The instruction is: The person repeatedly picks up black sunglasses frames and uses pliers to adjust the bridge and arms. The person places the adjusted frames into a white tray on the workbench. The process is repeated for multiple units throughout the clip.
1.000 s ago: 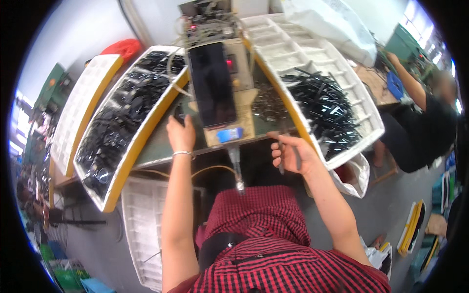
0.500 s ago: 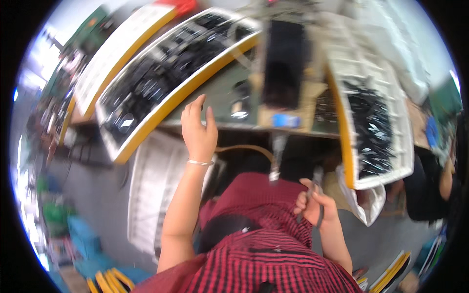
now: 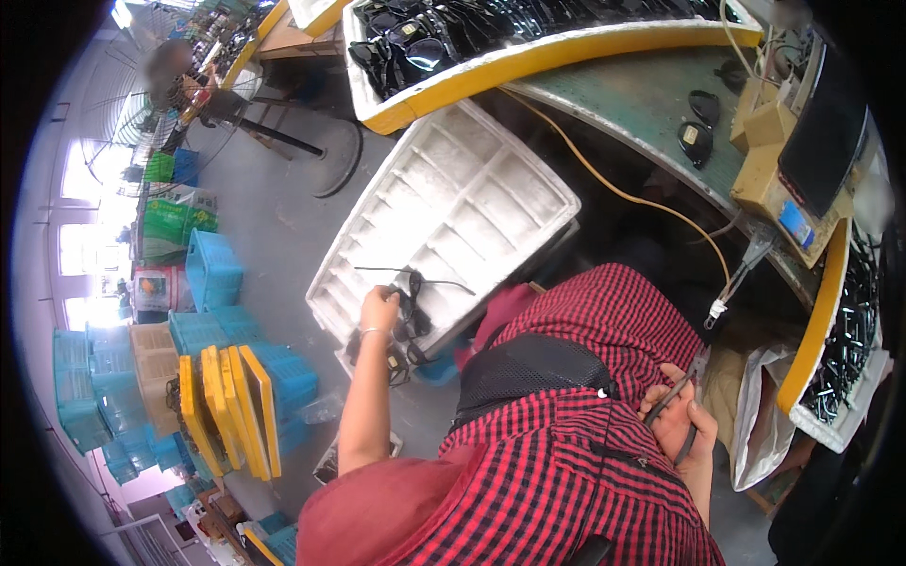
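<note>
Gripping a pair of dark glasses (image 3: 408, 311), the left hand (image 3: 379, 309) has its fingers (image 3: 387, 300) curled shut on the frame, just over the near edge of a white compartment tray (image 3: 472, 203) standing low beside the desk (image 3: 651, 104). The glasses' thin arms stick out over the tray cells; whether the frame touches the tray or hangs just above it, cannot tell. Right hand (image 3: 681, 424) sits at the lap with fingers closed around a thin dark tool (image 3: 672, 396), tip angled up toward the red checked shirt (image 3: 576, 443). Outward: a white plastic bag (image 3: 760, 415) hangs just beside the right hand; a yellow cable (image 3: 613, 184) runs off the desk edge down toward a dangling connector (image 3: 719, 309). On the desk, a yellow-rimmed tray full of dark glasses (image 3: 453, 38), two loose dark pieces (image 3: 698, 123) near a tan machine with a black screen (image 3: 802, 141), and another yellow-edged tray of black parts (image 3: 849, 349) at right. Blue crates (image 3: 212, 269) and yellow boards (image 3: 226, 406) on the floor well apart. Risks, my read: grip is on one side of the frame only, so it could twist loose and drop onto the floor past the tray edge; splayed arms could snag a cell wall; tool tip is close to the shirt, so a jerk could catch fabric.
</note>
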A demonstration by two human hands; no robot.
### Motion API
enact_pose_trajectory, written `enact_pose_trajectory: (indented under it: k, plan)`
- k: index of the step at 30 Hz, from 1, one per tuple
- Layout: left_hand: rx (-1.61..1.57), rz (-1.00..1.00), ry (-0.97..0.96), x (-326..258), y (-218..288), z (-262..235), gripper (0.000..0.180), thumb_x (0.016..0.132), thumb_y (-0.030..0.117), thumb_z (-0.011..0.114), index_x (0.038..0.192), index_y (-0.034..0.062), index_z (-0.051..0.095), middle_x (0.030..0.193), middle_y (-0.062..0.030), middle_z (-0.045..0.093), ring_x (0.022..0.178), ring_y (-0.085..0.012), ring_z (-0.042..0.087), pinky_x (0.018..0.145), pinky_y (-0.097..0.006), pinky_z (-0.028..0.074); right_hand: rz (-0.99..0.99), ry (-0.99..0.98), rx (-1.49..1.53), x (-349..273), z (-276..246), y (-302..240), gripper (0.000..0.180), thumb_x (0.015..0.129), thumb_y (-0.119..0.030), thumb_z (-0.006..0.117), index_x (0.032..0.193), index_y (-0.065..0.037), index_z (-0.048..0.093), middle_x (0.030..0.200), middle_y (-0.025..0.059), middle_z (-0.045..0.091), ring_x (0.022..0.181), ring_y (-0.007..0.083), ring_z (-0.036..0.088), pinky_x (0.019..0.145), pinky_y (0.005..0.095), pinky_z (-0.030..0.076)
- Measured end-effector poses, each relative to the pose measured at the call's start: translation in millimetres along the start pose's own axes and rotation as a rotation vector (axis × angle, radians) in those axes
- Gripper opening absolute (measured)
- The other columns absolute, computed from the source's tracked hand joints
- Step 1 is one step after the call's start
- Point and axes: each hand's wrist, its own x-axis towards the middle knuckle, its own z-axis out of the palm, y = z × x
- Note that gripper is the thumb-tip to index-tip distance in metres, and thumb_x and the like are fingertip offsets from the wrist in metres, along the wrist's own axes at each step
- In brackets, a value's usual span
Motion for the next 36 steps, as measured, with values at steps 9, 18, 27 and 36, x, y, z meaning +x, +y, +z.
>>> enact_pose_trajectory:
  k: [9, 18, 27, 36]
  plan:
    - [0.535, 0.181, 0.059, 21, 66, -1, 0.025, 0.086, 0.024, 0.058, 0.093, 0.0020, 0.067, 0.097, -0.0215, 0.067, 0.093, -0.0371, 0.064, 0.081, -0.045, 0.051, -0.079, 0.228, 0.085, -16, 10, 19, 0.044, 0.091, -0.014, 0.055, 0.132, -0.003, 0.042, 0.105, 0.0209, 0.061, 0.099, 0.0316, 0.062, 0.092, 0.0461, 0.050]
    - [-0.878, 0.242, -0.550, -91, 289, -99, 0.018, 0.093, 0.017, 0.062, 0.106, 0.0045, 0.059, 0.081, -0.0020, 0.059, 0.060, -0.0074, 0.051, 0.050, -0.020, 0.038, -0.392, 0.314, -0.065, -40, 22, 12, 0.026, 0.094, -0.008, 0.057, 0.118, 0.000, 0.054, 0.078, 0.0024, 0.053, 0.070, 0.0139, 0.055, 0.069, 0.0302, 0.048]
    - [-0.158, 0.057, -2.235, -259, 420, -9, 0.017, 0.089, 0.010, 0.065, 0.102, -0.0015, 0.065, 0.082, -0.0012, 0.064, 0.064, -0.0046, 0.058, 0.052, -0.016, 0.043, -0.772, 0.351, -0.578, -54, 62, -20, 0.014, 0.091, -0.018, 0.067, 0.094, -0.004, 0.067, 0.073, -0.0051, 0.051, 0.067, 0.0034, 0.047, 0.061, 0.0213, 0.038]
    - [-0.555, 0.701, -1.542, -229, 368, -32, 0.070, 0.084, 0.005, 0.070, 0.144, 0.0039, 0.036, 0.126, -0.0139, 0.058, 0.108, -0.0191, 0.058, 0.098, -0.031, 0.043, -0.809, 0.748, -0.545, -19, 34, -3, 0.016, 0.096, -0.020, 0.062, 0.091, -0.005, 0.060, 0.067, -0.0057, 0.048, 0.062, 0.0037, 0.042, 0.057, 0.0228, 0.036]
